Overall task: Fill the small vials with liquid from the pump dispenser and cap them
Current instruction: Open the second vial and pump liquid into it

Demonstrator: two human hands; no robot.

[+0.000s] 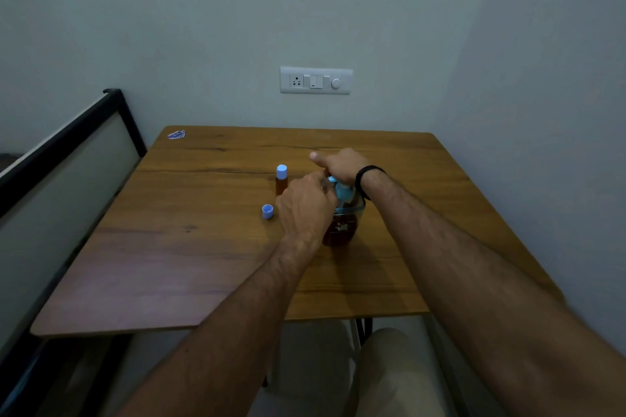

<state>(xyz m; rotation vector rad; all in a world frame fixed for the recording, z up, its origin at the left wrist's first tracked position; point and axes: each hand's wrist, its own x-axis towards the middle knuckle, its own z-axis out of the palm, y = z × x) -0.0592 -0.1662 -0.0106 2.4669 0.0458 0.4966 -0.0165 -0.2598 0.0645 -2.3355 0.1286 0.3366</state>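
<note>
Counter (210,247) of brown wood grain fills the middle of the view, its far edge against a pale wall and its right edge close to a second wall; the near edge ends above the person's lap; much bare wood lies to the left and along the near side. Pump dispenser (340,220), holding dark amber liquid under a light blue pump head, stands near the centre; right hand (338,166) rests on top of that head, forefinger stretched out, a black band on the wrist; whether its other fingers curl round the pump cannot be told. Left hand (306,203) has its grip curled round a small clear vial (326,183) held at the nozzle, just beside the dispenser; little of the vial shows. Capped vial (281,179) of amber liquid stands upright just beyond the left hand; loose blue cap (267,211) lies open side up to that hand's left, apart from it. Small blue wrapper (176,135) sits at the far left corner; switch plate (316,80) hangs on the wall behind; black-framed panel (67,159) borders the left side.
</note>
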